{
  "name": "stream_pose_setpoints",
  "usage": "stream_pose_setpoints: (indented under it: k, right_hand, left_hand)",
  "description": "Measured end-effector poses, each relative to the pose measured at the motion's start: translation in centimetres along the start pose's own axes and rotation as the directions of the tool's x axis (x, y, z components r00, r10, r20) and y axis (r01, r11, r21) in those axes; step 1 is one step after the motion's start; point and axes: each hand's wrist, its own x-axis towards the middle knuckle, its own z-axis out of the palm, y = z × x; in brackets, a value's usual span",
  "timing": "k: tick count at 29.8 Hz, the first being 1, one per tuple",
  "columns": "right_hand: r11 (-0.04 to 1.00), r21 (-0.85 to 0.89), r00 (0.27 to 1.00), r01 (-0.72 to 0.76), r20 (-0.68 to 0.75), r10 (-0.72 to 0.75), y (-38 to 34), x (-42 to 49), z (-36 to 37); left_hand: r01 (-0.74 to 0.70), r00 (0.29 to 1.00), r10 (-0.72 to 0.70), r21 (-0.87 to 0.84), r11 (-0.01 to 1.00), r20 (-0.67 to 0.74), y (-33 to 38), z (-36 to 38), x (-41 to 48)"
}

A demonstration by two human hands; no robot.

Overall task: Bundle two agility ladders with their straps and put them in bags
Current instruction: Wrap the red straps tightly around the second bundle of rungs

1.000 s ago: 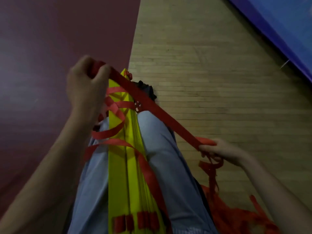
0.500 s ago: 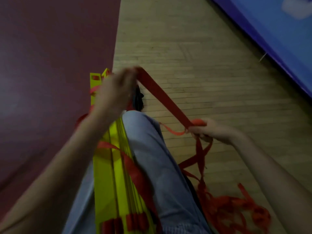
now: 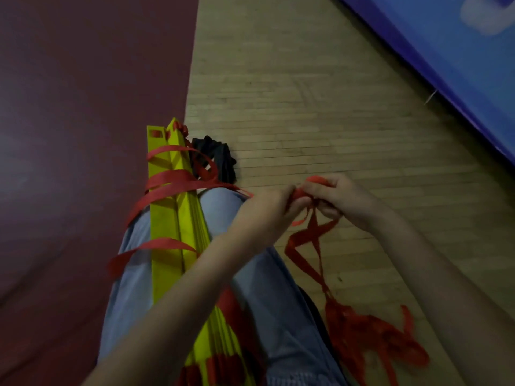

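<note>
Right, nearest us the yellow agility ladder [image 3: 164,218] lies folded into a stack along the person's lap, pointing away, and the loose tail [image 3: 370,341] of its strap sits in a tangled heap on the wooden floor [image 3: 306,107] by the right hip. Moving up, both hands meet just past the right knee [image 3: 220,207]. The left hand [image 3: 264,210] has its fingers curled, pinching the red strap [image 3: 178,179], and the right hand [image 3: 340,201] is closed on the same strap right beside it, almost touching.

That's the change: a second ago the left hand was up over the stack's far end, stretching the strap taut across to the right. Now it has swung over, and fresh turns lie slack around that far end.

So one more wrap is on, and this looks like a regrip for the next pass. Bundling is under way; bagging hasn't started.

Further out, a dark crumpled cloth thing [image 3: 217,154] lies by the ladder's tip, perhaps a bag, though I can't tell. A maroon mat [image 3: 83,135] lies left, a blue mat [image 3: 446,51] far right.
</note>
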Motion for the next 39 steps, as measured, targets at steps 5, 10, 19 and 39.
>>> stream_pose_setpoints:
  k: [5,10,19,39]
  right_hand:
    - [0.957,-0.115,0.961,-0.266,0.040,0.272,5.1,-2.0,-2.5]
    - [0.888,-0.151,0.893,-0.433,-0.204,0.401,9.9,-3.7,-3.9]
    - [0.997,-0.063,0.998,0.046,-0.042,-0.048,-2.0,0.7,-0.8]
    - [0.989,-0.137,0.999,0.051,0.008,-0.051,-3.6,-0.6,-1.0]
  left_hand:
    - [0.054,0.895,-0.226,-0.409,0.911,-0.385,-2.3,-5.9,-0.4]
    - [0.088,0.617,-0.385,-0.426,0.900,-0.686,-5.9,-13.5,-1.3]
    - [-0.040,0.999,0.040,0.066,0.997,0.002,1.4,-1.5,0.8]
    - [0.019,0.994,0.000,-0.165,0.986,0.113,1.5,-2.4,0.7]
